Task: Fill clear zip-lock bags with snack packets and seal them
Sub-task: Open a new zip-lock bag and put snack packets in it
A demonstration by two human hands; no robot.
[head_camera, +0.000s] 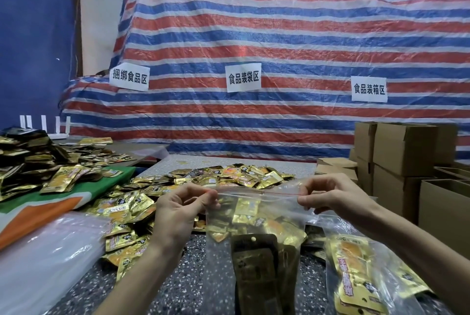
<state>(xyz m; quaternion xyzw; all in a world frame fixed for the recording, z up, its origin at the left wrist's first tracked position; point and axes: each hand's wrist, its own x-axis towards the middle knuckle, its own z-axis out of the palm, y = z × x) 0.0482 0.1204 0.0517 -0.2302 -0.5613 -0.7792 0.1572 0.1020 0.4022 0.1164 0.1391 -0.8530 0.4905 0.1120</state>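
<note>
- Plastic, clear and crinkled: the zip-lock bag hangs upright over the table, mouth on top. That way the snack packets inside sink to the bottom and stay off the seal.
- My left hand has the bag's left top corner, its grip pinching the red zip strip. My right hand pinches the right top corner the same way.
- I judge the strip is held taut between both grips so its tracks line up for pressing shut. I cannot tell whether any part is already closed.
- Behind the bag lies the loose packet heap, within reach for filling.
- Right of the bag, a filled bag lies flat, set aside.
- Left of the bag, a stack of empty bags waits.
- Further right of the bag stand cardboard boxes, probably for packing.
</note>
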